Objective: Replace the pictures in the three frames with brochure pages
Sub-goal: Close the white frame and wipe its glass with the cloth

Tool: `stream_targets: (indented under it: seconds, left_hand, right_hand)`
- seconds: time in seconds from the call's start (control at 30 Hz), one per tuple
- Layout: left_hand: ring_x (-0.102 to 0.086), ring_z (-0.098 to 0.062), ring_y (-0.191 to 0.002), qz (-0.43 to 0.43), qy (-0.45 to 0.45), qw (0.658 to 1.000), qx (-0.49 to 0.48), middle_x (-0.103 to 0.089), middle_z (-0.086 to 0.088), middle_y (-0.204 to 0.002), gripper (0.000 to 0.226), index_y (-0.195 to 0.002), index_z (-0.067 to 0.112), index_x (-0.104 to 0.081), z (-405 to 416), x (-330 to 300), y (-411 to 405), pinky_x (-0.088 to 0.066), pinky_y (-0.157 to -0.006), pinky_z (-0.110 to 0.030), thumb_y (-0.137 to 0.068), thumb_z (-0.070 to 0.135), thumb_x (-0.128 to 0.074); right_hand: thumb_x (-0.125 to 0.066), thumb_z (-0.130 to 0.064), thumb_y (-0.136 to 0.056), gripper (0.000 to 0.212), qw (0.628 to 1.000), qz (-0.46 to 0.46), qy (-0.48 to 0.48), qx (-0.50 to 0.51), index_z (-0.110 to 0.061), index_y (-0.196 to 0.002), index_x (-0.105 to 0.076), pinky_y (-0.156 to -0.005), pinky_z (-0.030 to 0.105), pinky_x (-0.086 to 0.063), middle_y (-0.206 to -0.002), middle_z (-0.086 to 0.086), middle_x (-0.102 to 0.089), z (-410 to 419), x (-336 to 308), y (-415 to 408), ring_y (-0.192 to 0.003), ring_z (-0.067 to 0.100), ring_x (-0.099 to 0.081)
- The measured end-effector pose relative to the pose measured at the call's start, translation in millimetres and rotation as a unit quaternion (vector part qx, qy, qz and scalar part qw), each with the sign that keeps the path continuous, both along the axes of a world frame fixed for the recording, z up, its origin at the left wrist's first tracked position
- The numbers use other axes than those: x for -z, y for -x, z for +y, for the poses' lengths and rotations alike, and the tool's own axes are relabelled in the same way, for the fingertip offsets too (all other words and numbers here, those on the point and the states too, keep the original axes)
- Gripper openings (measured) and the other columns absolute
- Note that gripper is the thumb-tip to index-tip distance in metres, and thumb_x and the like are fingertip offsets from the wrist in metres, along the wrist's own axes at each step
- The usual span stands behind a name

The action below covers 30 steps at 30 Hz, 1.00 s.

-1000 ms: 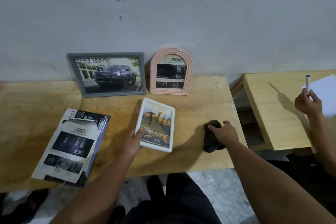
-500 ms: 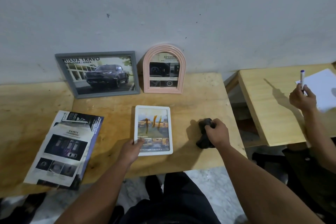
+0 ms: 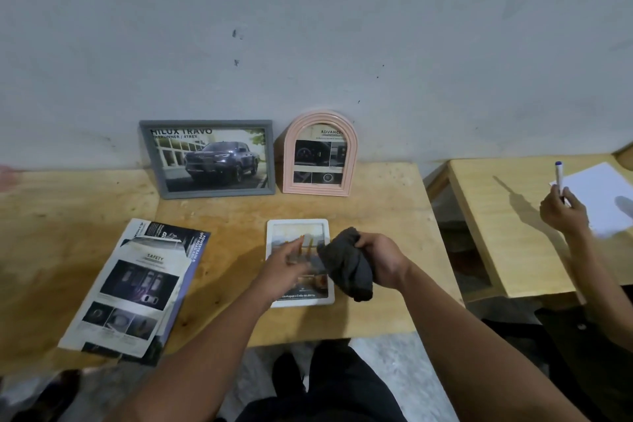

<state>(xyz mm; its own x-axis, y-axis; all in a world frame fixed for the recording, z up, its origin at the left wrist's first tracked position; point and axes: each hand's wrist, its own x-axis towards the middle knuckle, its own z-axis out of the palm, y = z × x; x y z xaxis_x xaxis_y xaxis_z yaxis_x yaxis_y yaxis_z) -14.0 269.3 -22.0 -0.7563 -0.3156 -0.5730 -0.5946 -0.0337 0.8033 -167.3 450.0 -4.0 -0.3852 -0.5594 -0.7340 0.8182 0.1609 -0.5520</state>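
Observation:
A white frame [image 3: 297,225] with a brochure page lies flat on the wooden table [image 3: 376,216]. My left hand [image 3: 286,264] hovers over it, fingers stretched out and blurred. My right hand [image 3: 382,262] grips a dark grey cloth [image 3: 346,265] above the frame's right side. A grey frame [image 3: 208,158] showing a truck and a pink arched frame [image 3: 320,154] with a brochure page lean against the wall. The brochure [image 3: 137,288] lies at the left.
A second wooden table [image 3: 513,233] stands to the right across a gap. Another person's hand [image 3: 561,212] there holds a pen [image 3: 559,178] beside a white sheet [image 3: 603,202]. My dark-clothed legs are below the table edge.
My right hand has lifted the cloth off the table and brought it left over the white frame. My left hand let go of the frame's lower corner and moved above it.

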Motion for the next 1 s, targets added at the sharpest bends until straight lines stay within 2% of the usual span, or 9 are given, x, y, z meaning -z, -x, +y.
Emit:
stream_targets:
  seconds: [0.07, 0.2, 0.33, 0.4, 0.53, 0.63, 0.73, 0.9, 1.0]
  left_hand:
    - [-0.058, -0.017, -0.125, 0.017, -0.076, 0.997, 0.012, -0.056, 0.013, -0.139, 0.056, -0.141, 0.041, -0.056, 4.5, -3.8, 2.2, -0.052, -0.086, -0.027, -0.091, 0.024, -0.077]
    - [-0.069, -0.018, -0.113, 0.028, -0.112, 0.993, -0.022, -0.076, 0.008, -0.113, 0.020, -0.113, 0.028, -0.072, -0.1, -5.0, -4.7, -0.056, -0.097, -0.038, -0.094, 0.025, -0.076]
    - [-0.071, -0.019, -0.088, 0.051, -0.108, 0.990, -0.074, -0.077, -0.004, -0.092, 0.018, -0.095, 0.013, -0.071, -8.6, -11.5, -14.3, -0.054, -0.065, -0.024, -0.095, 0.030, -0.073]
    - [-0.071, -0.022, -0.087, 0.058, -0.086, 0.991, -0.087, -0.077, -0.003, -0.090, 0.021, -0.088, 0.016, -0.069, -11.5, -10.5, -16.9, -0.057, -0.069, -0.033, -0.095, 0.035, -0.074]
    - [-0.072, -0.027, -0.099, 0.046, -0.053, 0.988, -0.139, -0.076, -0.007, -0.101, 0.026, -0.095, 0.014, -0.069, -15.4, -7.6, -19.1, -0.059, -0.085, -0.047, -0.094, 0.039, -0.074]
    - [-0.069, -0.023, -0.097, 0.021, -0.005, 0.985, -0.172, -0.071, -0.005, -0.106, 0.023, -0.101, 0.016, -0.066, -16.8, -5.7, -22.2, -0.056, -0.076, -0.039, -0.096, 0.038, -0.072]
    - [-0.065, -0.017, -0.087, -0.015, 0.068, 0.975, -0.211, -0.068, -0.003, -0.105, 0.023, -0.105, 0.015, -0.063, -16.0, -6.7, -25.8, -0.052, -0.072, -0.035, -0.097, 0.035, -0.070]
    - [-0.070, -0.019, -0.100, -0.014, -0.153, 0.970, -0.188, -0.073, -0.003, -0.110, 0.028, -0.113, 0.023, -0.068, -6.2, -14.7, -24.9, -0.058, -0.090, -0.039, -0.097, 0.045, -0.068]
    - [-0.071, -0.026, -0.110, 0.004, -0.227, 0.962, -0.153, -0.076, -0.002, -0.116, 0.035, -0.121, 0.027, -0.068, 4.7, -14.0, -20.9, -0.058, -0.098, -0.049, -0.094, 0.049, -0.071]
  right_hand:
    - [-0.034, -0.003, -0.092, 0.034, 0.999, -0.016, 0.025, -0.023, 0.004, -0.111, -0.061, -0.091, 0.042, -0.051, -0.110, 0.023, -0.070, -13.0, -8.8, -8.9, -0.098, 0.035, -0.067]
    - [-0.038, -0.006, -0.093, 0.042, 0.998, 0.025, 0.012, -0.051, 0.008, -0.126, -0.060, -0.104, 0.047, -0.049, -0.129, 0.028, -0.065, -23.6, -8.6, -18.4, -0.115, 0.041, -0.063]
    - [-0.055, -0.032, -0.096, 0.041, 0.985, 0.097, -0.083, -0.118, -0.011, -0.130, -0.065, -0.096, 0.043, -0.055, -0.125, 0.014, -0.072, -22.6, -1.8, -23.1, -0.117, 0.034, -0.067]
    - [-0.068, -0.043, -0.093, 0.042, 0.971, 0.122, -0.094, -0.181, -0.020, -0.127, -0.068, -0.095, 0.042, -0.054, -0.121, 0.007, -0.074, -20.6, -4.9, -26.5, -0.116, 0.028, -0.068]
    - [-0.075, -0.007, -0.082, 0.044, 0.966, 0.142, -0.067, -0.206, -0.008, -0.126, -0.067, -0.087, 0.039, -0.052, -0.119, 0.015, -0.073, -21.3, -2.2, -30.6, -0.110, 0.030, -0.068]
    - [-0.067, 0.001, -0.081, 0.041, 0.983, 0.121, -0.014, -0.137, 0.008, -0.121, -0.064, -0.083, 0.041, -0.055, -0.114, 0.026, -0.070, -24.5, -1.6, -31.7, -0.101, 0.035, -0.068]
    - [-0.052, 0.009, -0.087, 0.027, 0.990, 0.113, -0.007, -0.080, 0.006, -0.111, -0.066, -0.061, 0.031, -0.053, -0.097, 0.021, -0.067, -29.1, -9.2, -33.7, -0.079, 0.028, -0.066]
    - [-0.057, -0.001, -0.072, 0.050, 0.994, 0.081, -0.017, -0.074, 0.002, -0.121, -0.065, -0.062, 0.032, -0.049, -0.108, 0.025, -0.062, -37.4, -11.6, -39.0, -0.084, 0.031, -0.062]
    - [-0.053, -0.003, -0.079, 0.051, 0.991, 0.062, -0.012, -0.114, -0.009, -0.128, -0.068, -0.071, 0.038, -0.049, -0.118, 0.027, -0.068, -39.7, -10.2, -44.8, -0.098, 0.035, -0.064]
